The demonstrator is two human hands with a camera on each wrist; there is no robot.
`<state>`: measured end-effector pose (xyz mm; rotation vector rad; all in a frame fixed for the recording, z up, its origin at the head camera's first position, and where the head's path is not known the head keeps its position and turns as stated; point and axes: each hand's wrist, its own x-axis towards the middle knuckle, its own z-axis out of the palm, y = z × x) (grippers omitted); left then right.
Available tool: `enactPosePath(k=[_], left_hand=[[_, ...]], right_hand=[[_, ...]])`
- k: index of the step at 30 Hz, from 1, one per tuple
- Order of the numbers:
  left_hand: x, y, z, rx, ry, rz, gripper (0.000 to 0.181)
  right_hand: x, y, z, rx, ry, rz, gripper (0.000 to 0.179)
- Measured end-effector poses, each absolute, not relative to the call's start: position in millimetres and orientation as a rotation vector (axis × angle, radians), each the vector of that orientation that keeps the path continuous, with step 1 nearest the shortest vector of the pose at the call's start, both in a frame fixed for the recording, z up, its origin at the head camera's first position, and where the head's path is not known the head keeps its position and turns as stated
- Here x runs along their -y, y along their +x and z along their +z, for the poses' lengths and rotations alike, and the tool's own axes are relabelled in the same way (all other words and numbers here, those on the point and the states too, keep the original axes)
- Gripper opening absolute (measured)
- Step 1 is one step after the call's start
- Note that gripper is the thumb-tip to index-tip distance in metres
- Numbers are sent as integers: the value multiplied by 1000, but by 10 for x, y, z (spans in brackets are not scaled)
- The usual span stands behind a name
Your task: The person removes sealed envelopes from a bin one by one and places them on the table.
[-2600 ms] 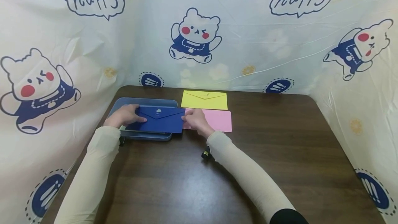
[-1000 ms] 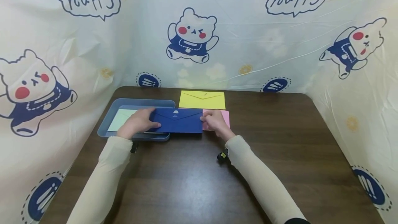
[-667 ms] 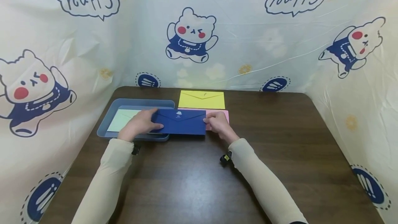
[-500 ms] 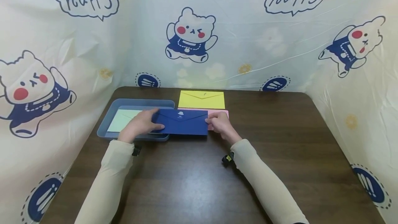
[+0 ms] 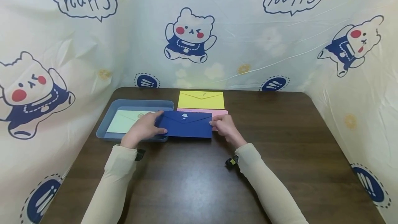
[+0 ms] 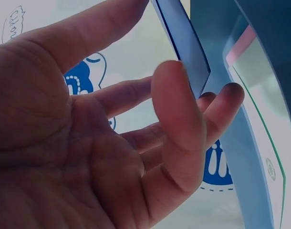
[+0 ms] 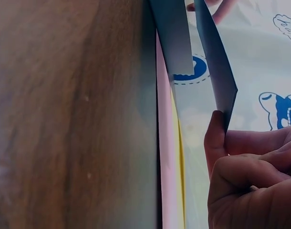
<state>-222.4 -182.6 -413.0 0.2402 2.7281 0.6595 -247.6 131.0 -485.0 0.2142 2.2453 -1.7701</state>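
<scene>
A dark blue envelope [image 5: 186, 125] with a small white hat print is held level between both hands, over the right edge of the tray and part of the pink envelope. My left hand [image 5: 143, 129] grips its left end, thumb on top and fingers underneath. At its right end, my right hand [image 5: 226, 127] pinches the edge between thumb and index finger. The right wrist view shows the blue envelope [image 7: 217, 67] raised above the table. A pale green envelope [image 5: 121, 121] lies in the blue tray [image 5: 102, 127], partly covered by my left hand.
Behind the blue envelope, a pink envelope [image 5: 222, 112] and a yellow envelope [image 5: 201, 100] lie on the brown wooden table [image 5: 280, 141]. A printed curtain [image 5: 242, 27] rises along the table's back and sides.
Both hands have carried the blue envelope rightward from over the tray, and slightly nearer the person. More of the pale green envelope now shows, and less of the pink one.
</scene>
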Motion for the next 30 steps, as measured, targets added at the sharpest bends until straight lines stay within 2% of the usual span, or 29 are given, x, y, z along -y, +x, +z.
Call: enactPosePath(k=[5,18,24,30], left_hand=[[1803,-2212,-4163,-2715,255,691,83],[1776,-2139,-4200,-2721,302,714,83],[1757,-2110,-4180,-2692,310,749,80],[1758,-2099,-4194,-2685,270,789,83]], right_hand=[[-1344,-2443,-4852,-2242,200,-1766,10],[-1455,-2378,-4870,-2241,176,-1737,19],[-1525,-2303,-4854,-2279,212,-1718,11],[-1579,-2249,-4878,-2279,242,-1720,15]])
